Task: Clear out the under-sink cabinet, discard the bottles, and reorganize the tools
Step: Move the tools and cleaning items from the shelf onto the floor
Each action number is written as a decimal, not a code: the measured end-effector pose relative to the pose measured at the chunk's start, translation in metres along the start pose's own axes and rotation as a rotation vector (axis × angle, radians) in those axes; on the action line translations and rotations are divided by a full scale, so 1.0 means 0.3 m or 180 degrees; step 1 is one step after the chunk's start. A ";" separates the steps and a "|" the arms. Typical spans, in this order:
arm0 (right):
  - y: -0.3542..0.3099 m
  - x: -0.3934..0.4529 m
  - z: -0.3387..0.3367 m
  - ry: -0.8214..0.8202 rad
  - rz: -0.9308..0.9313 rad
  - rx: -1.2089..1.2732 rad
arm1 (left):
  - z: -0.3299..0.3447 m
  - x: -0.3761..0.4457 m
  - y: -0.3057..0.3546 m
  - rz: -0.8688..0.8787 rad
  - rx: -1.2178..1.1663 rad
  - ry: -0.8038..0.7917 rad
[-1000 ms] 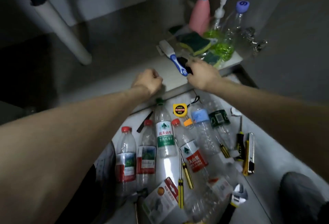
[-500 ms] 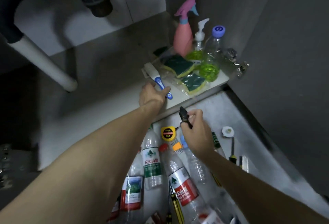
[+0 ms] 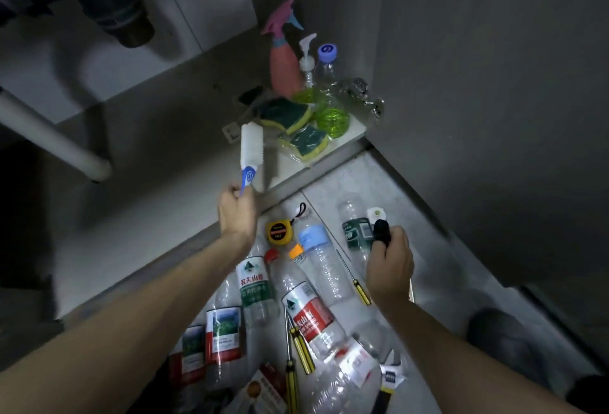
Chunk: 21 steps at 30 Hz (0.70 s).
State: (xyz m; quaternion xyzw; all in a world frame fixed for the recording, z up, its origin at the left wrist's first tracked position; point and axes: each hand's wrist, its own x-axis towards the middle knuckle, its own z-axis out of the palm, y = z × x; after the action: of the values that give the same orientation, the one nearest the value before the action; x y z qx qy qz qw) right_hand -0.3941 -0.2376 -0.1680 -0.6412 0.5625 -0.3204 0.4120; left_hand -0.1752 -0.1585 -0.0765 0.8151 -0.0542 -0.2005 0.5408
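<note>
Left grip [image 3: 238, 207] clenched round the brush [image 3: 251, 152] handle, bristles up; right grip [image 3: 389, 257] round a small black object [image 3: 382, 230].

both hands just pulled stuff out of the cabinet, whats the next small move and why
Probably set both items down on the floor with the rest. The left hand holds the white brush lifted above the cabinet edge, the right hand grips a small black object over the bottles and screwdrivers.
</note>
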 end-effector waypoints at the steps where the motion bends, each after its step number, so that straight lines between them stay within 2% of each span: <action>1: 0.006 0.008 -0.010 -0.0009 0.0058 -0.0120 | -0.005 -0.054 -0.025 0.0193 0.0078 -0.0205; 3: 0.026 0.015 -0.039 -0.0029 0.0211 -0.0425 | -0.008 -0.164 -0.082 0.0497 0.0389 -0.0661; 6: 0.070 0.003 -0.101 -0.0006 0.0467 -0.0724 | 0.015 -0.320 -0.183 0.0568 0.0819 -0.1449; 8: 0.103 -0.018 -0.150 -0.0027 0.0649 -0.0736 | 0.037 -0.409 -0.249 0.0656 0.1206 -0.1718; 10: 0.130 -0.042 -0.195 0.0015 0.0870 -0.0720 | 0.050 -0.486 -0.301 0.0772 0.1618 -0.1817; 14: 0.165 -0.070 -0.251 0.0004 0.1368 -0.0725 | 0.031 -0.591 -0.379 0.0612 0.2256 -0.1946; 18: 0.206 -0.091 -0.294 -0.0239 0.1744 -0.0981 | -0.008 -0.653 -0.420 0.0312 0.2141 -0.1936; 21: 0.217 -0.123 -0.325 -0.0338 0.1776 -0.1231 | -0.043 -0.681 -0.435 0.0259 0.2279 -0.1924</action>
State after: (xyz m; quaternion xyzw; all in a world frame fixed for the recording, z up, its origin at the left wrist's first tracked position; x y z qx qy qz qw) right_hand -0.5151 -0.2194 -0.1795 -0.5447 0.7443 -0.0489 0.3833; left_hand -0.3738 -0.0316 -0.1353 0.8527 -0.3069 -0.3762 0.1931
